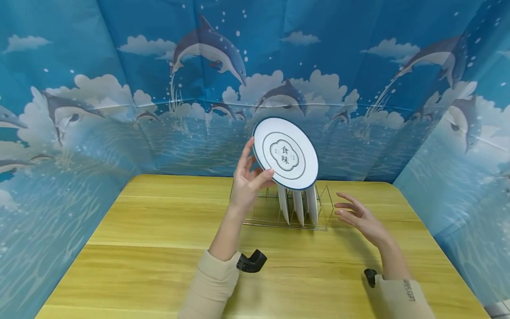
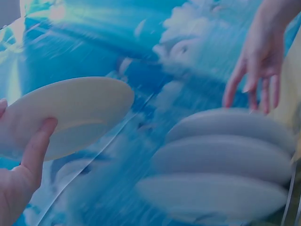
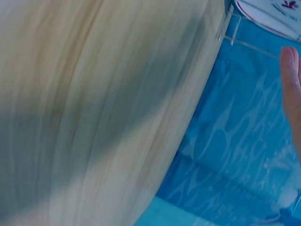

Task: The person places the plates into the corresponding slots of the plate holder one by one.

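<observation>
My left hand [image 1: 248, 184] pinches a white plate [image 1: 304, 170] by its left edge, thumb on the front face and fingers behind. This plate has a dark blue rim and printed characters in its middle, and it is tilted in the air above a wire dish rack [image 1: 259, 220]. Three white plates [image 1: 298, 208] stand on edge in the rack, side by side. To the right of the rack, my right hand [image 1: 360, 219] hovers with its fingers spread and loosely bent, holding nothing. In the left wrist view the three plates [image 2: 221, 157] lie between the two hands.
The rack stands at the back of a yellow wood-grain table [image 1: 159, 261]. Behind and beside the table hangs a blue cloth [image 1: 223, 102] printed with dolphins and clouds. Black wrist devices [image 1: 252, 261] sit at both sleeve cuffs.
</observation>
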{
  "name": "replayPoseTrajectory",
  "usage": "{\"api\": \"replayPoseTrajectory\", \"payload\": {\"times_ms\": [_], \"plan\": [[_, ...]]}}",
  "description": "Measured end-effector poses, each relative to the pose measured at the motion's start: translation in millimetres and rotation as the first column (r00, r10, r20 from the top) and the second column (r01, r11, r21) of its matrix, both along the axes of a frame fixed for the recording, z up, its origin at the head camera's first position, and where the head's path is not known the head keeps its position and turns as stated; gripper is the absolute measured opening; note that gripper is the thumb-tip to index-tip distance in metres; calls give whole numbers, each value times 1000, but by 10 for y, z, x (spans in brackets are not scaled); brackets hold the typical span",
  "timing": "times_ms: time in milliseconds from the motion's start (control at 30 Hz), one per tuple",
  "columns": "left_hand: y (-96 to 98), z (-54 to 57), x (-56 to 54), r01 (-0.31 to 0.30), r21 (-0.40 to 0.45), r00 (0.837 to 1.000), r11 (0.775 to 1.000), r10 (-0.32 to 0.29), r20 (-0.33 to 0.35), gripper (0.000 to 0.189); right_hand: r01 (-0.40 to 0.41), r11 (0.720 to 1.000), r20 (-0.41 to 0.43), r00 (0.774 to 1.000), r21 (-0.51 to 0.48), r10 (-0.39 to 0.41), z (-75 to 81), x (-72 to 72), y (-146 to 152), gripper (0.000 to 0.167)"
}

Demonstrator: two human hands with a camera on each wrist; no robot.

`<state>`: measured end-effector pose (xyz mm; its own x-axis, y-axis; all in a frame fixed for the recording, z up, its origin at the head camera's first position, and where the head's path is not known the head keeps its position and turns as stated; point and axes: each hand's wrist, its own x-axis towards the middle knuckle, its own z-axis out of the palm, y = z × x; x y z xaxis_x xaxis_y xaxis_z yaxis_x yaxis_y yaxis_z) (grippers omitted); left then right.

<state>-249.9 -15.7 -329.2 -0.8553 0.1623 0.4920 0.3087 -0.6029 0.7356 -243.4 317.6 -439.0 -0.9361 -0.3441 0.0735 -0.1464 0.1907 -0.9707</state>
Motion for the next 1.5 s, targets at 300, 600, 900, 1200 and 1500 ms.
{"api": "replayPoseTrajectory", "payload": {"times_ms": [300,600,900,1200,1500], "plan": [[-538,-44,-94,-80,-76,996,994,82,31,77,14,997,-9,1000,75,-13,-91,-149,-159,52],[-731,-221,-175,-90,-201,990,975,110,91,77,28,996,24,999,83,-30,-105,-182,-197,51],[-627,-412,-295,-74,-394,990,916,116,83,75,-3,997,21,1000,75,2,-103,-214,-194,47],[-488,-414,-263,-26,-487,991,873,87,102,73,3,997,31,1000,72,-5,-146,-239,-170,47],[-324,-292,-117,-21,-558,996,830,65,59,70,2,997,46,999,71,-5,-157,-234,-164,48]]}}
